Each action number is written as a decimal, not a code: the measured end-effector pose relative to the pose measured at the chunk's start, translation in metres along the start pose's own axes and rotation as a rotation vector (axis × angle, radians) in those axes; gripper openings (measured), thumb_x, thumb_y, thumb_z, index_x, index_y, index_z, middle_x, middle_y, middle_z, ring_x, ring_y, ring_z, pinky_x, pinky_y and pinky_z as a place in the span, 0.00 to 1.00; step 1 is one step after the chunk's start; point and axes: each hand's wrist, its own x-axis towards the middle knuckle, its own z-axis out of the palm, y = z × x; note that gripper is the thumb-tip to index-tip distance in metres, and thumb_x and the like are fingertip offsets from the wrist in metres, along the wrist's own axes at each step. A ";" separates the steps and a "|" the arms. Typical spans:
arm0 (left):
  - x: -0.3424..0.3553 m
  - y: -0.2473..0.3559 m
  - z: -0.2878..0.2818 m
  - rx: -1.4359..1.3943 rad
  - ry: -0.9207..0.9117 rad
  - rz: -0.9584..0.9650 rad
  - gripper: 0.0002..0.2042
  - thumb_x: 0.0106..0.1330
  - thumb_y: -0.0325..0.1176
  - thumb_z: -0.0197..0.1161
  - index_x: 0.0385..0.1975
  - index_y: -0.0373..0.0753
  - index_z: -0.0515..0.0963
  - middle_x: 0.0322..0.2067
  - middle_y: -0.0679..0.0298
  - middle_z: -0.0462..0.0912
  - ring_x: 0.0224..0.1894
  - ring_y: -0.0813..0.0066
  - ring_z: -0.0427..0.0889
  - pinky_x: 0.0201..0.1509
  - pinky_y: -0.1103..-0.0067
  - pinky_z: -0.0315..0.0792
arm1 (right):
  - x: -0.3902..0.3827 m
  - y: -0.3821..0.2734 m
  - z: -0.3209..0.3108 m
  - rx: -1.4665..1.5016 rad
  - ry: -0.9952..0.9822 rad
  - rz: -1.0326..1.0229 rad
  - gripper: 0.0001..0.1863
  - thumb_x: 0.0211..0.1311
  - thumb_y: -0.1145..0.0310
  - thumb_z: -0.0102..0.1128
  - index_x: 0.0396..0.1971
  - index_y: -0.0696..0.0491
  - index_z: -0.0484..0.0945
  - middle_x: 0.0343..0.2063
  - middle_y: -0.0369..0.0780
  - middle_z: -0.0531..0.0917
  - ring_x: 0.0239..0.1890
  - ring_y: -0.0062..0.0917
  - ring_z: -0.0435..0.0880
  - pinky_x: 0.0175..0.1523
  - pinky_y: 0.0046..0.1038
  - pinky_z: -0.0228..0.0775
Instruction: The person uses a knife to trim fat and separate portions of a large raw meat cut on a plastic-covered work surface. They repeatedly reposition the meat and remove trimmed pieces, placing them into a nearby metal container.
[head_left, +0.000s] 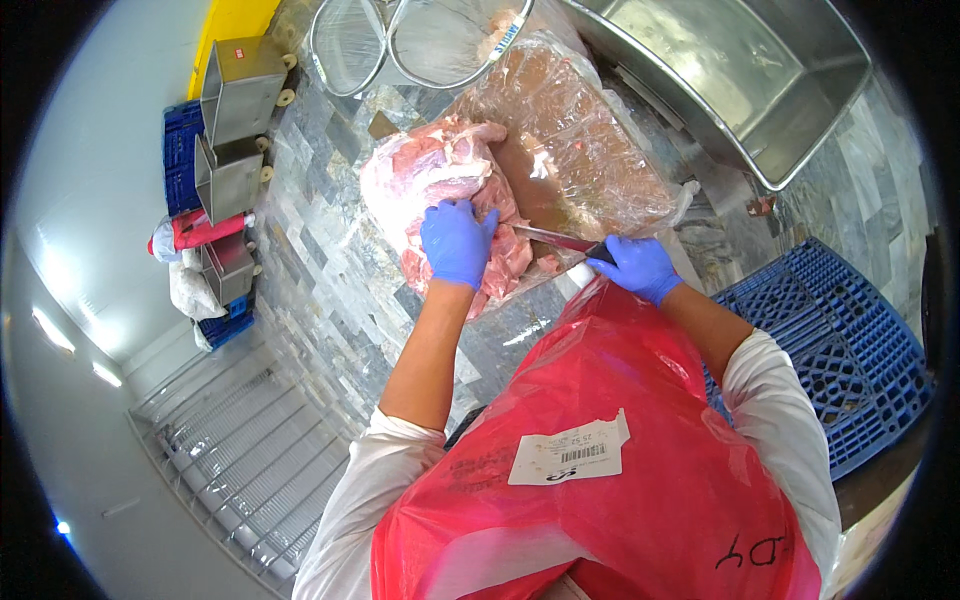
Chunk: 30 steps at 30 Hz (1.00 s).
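Note:
My left hand [460, 243] in a blue glove grips a large pile of raw pink meat [430, 165] with curled fingers. The meat rests at the left side of a plastic-wrapped brown board [590, 135]. My right hand [640, 268], also gloved in blue, is closed on the black handle of a knife [555, 237]; the blade reaches left into the meat, its tip hidden near my left fingers. A red plastic apron [580, 390] covers my front.
Metal basin [760, 90] at upper right; wire-rimmed clear bags [350, 45] at the top. Blue plastic pallet [820, 330] at right. Steel bins [235, 85], blue crates [182, 150] and a red-and-white bundle [195, 230] along the left wall; metal rack [240, 450] at lower left.

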 end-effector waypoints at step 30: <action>-0.043 -0.024 0.036 -0.436 0.505 -0.038 0.08 0.66 0.33 0.67 0.39 0.36 0.83 0.41 0.52 0.84 0.45 0.55 0.82 0.52 0.63 0.75 | 0.011 -0.009 -0.126 0.048 -0.364 0.011 0.29 0.70 0.41 0.56 0.46 0.56 0.79 0.32 0.53 0.87 0.36 0.50 0.88 0.42 0.51 0.79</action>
